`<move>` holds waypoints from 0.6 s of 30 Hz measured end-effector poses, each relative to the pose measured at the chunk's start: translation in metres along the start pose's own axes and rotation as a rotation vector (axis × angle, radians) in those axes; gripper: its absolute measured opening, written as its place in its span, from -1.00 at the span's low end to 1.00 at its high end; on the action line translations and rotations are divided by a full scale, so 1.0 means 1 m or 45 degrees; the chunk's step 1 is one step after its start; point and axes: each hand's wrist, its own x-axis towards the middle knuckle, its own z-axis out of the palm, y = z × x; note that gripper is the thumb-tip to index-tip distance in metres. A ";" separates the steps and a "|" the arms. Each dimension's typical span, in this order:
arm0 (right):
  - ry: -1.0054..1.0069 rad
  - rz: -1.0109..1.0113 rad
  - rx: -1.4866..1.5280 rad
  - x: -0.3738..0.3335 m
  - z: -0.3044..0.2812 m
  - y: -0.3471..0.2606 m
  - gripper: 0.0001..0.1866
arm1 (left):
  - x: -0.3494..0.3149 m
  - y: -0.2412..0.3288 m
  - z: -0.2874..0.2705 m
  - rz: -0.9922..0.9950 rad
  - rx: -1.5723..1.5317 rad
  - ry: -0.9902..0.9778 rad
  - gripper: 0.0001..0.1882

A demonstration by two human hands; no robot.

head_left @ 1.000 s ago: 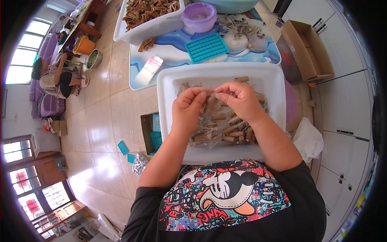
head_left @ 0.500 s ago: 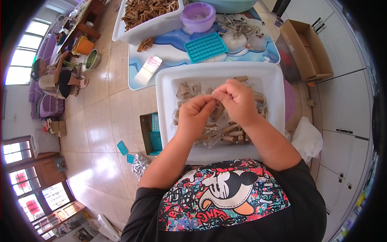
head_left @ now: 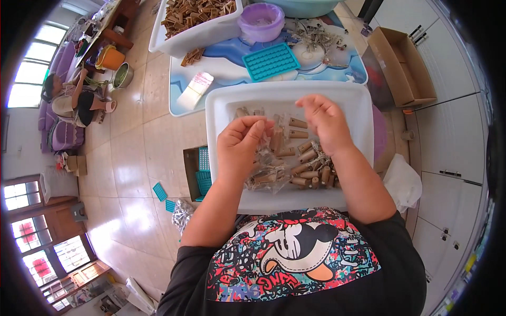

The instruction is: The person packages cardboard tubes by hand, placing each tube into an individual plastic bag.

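Observation:
Over the white bin (head_left: 222,113) in front of me, my left hand (head_left: 240,142) is closed in a pinch at the top of a small clear plastic bag (head_left: 276,141). A brown tapered piece seems to show through the bag, partly behind my fingers. To the right, my right hand (head_left: 329,124) is lifted away from it, fingers loosely bent and apart, with nothing visible in them. Below both hands lie several brown tapered pieces (head_left: 298,122), some in clear wrapping. More loose pieces (head_left: 311,174) are heaped in the nearer right part of the bin.
Beyond the bin, a patterned table (head_left: 226,50) carries a teal tray (head_left: 271,62), white slips (head_left: 195,90), a purple basin (head_left: 261,23), small metal parts (head_left: 316,39) and a tub (head_left: 179,42) of brown pieces. A cardboard box (head_left: 403,66) stands right; another person (head_left: 74,100) sits far left.
My hands, together half a second ago, have parted. The right moved right and opened; the left shifted slightly left and lower, still pinching. More brown pieces show between them.

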 end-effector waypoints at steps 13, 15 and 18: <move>-0.125 -0.102 -0.032 -0.001 0.010 0.017 -0.88 | 0.003 -0.005 -0.005 0.017 -0.022 -0.023 -0.88; -0.119 -0.073 0.022 -0.004 0.013 0.015 -0.89 | 0.002 -0.003 -0.003 0.039 -0.049 -0.016 -0.89; -0.102 -0.003 0.123 -0.005 0.014 0.017 -0.89 | 0.003 -0.005 -0.006 0.073 -0.031 -0.023 -0.89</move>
